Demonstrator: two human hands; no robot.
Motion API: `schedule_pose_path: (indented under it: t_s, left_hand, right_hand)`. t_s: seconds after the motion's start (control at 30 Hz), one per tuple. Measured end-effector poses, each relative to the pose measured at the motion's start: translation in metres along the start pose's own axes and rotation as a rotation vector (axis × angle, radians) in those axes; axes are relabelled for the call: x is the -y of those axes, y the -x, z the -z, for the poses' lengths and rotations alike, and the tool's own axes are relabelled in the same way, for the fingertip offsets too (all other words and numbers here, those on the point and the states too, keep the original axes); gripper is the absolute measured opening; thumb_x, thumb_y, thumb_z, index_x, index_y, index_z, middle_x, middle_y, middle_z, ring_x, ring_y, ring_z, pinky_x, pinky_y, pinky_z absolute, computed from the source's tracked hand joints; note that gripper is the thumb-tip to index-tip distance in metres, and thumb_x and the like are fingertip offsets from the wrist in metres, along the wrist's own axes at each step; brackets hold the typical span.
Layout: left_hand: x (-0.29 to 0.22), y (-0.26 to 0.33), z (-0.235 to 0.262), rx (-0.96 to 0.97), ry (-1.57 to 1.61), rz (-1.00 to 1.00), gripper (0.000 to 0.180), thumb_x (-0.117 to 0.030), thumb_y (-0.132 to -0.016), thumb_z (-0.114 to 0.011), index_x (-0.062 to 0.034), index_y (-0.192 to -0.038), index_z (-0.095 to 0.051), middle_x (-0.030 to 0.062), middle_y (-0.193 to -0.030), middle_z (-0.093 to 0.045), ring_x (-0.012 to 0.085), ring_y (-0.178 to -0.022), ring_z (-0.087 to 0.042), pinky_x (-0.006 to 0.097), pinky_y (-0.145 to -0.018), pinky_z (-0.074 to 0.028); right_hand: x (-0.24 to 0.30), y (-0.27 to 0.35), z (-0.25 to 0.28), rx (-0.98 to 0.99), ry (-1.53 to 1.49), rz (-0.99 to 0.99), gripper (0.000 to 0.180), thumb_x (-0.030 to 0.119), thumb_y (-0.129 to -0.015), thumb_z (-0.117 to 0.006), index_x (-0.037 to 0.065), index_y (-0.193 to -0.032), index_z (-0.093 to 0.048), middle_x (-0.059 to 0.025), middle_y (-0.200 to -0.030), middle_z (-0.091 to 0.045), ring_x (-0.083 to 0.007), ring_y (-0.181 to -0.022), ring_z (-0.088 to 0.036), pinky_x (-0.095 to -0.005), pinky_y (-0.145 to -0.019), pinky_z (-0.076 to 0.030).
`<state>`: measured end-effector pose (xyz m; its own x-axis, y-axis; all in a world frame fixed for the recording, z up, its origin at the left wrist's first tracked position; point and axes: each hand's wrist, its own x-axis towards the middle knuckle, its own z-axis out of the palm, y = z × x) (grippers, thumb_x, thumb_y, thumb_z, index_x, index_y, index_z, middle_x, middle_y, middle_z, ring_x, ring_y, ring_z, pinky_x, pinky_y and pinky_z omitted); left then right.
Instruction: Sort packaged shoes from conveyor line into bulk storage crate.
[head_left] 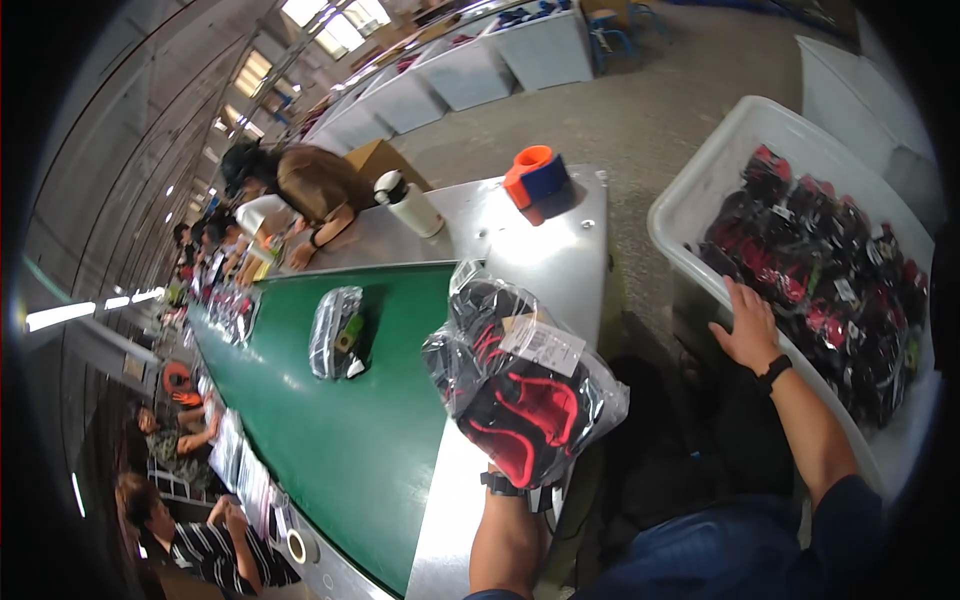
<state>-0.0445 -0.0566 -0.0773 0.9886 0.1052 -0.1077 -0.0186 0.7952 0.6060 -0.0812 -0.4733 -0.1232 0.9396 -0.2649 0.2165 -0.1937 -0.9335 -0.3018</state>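
**Bagged black-and-red bundle at the green belt's right edge, right hand on bin**

Landmark = green belt [285,400]. The bagged bundle [525,415] (padded black-and-red pcs in clear plastic, kind unclear) is at the belt's right edge, over the metal desk [555,270]. It sits above the left forearm [508,545]; the left hand is out of sight behind it, so can't tell whether that grip is spread or pinching, though it's prob. bearing the wt from below.

Right hand [752,328]: well right of the belt, at the near rim of the white bin [690,215], fingers spread, nothing pinched. Bin contents: a heap of similar black-and-red bagged pcs [790,270].

Handling, my judgement: light for its bulk, soft & squashy, not fragile; the padding should give under pressure. Film = slick and crinkly, so fingertips on loose plastic alone could slide or tear it. Best hold: palm under the thick middle, thumb over the top, squeezing thru to the padding. Avoid lifting by the white tag [545,343]; it may rip.

Also: one smaller bagged pc [338,333] w/ a green label lies on the belt itself. Past the belt's far edge, on the desk: a white bottle [412,208]; off its far right corner, an orange-and-blue holder [535,180]. A co-worker in brown [320,185] leans in beyond the far edge.
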Motion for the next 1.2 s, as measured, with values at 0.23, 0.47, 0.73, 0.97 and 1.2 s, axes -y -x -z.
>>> schedule_pose_path:
  t_s: [0.23,0.47,0.73,0.97,1.2]
  left_hand:
    - [0.015,0.039,-0.003,0.091,-0.095,0.158,0.079,-0.067,-0.105,-0.041,-0.0084,-0.158,-0.042,0.0152,-0.155,-0.05,0.0366,-0.137,-0.053,0.055,-0.114,-0.045]
    - [0.011,0.065,0.0,0.306,-0.142,0.388,0.076,-0.064,-0.106,-0.042,-0.0077,-0.158,-0.042,0.0158,-0.153,-0.052,0.0363,-0.135,-0.055,0.056,-0.112,-0.047]
    - [0.028,0.067,-0.063,0.59,-0.38,0.524,0.077,-0.062,-0.106,-0.044,-0.0032,-0.156,-0.043,0.0184,-0.15,-0.055,0.0349,-0.134,-0.057,0.053,-0.113,-0.046]
    - [0.034,0.07,-0.067,0.781,-0.651,0.56,0.079,-0.06,-0.106,-0.046,0.0028,-0.154,-0.045,0.0218,-0.147,-0.058,0.033,-0.132,-0.059,0.05,-0.115,-0.043]
    - [0.035,0.037,-0.043,0.45,-0.528,0.338,0.07,-0.053,-0.109,-0.047,0.005,-0.147,-0.053,0.0181,-0.13,-0.068,0.0288,-0.12,-0.063,0.044,-0.107,-0.048]
  right_hand:
    - [-0.042,-0.015,0.001,-0.133,-0.507,-0.025,0.042,0.028,-0.096,-0.073,0.002,-0.129,-0.066,-0.0175,-0.12,-0.067,-0.0351,-0.113,-0.066,-0.0425,-0.099,-0.051]
    - [0.058,-0.023,0.131,-0.169,-0.709,0.42,0.044,0.033,-0.101,-0.064,0.001,-0.131,-0.064,-0.0234,-0.124,-0.068,-0.0406,-0.118,-0.064,-0.0477,-0.101,-0.05]
    - [0.093,0.01,0.153,0.299,-0.608,0.876,0.081,0.054,-0.086,-0.077,-0.004,-0.138,-0.055,-0.0243,-0.116,-0.064,-0.0437,-0.11,-0.063,-0.0503,-0.092,-0.052]
    - [0.056,0.028,0.151,0.414,-0.608,0.743,0.048,0.042,-0.086,-0.08,0.005,-0.112,-0.063,-0.0131,-0.101,-0.068,-0.0392,-0.093,-0.069,-0.0489,-0.077,-0.054]
    - [-0.075,0.038,0.168,-0.035,-0.975,0.022,0.03,0.03,-0.094,-0.078,0.001,-0.101,-0.073,-0.0049,-0.077,-0.071,-0.0122,-0.071,-0.068,-0.0335,-0.064,-0.054]
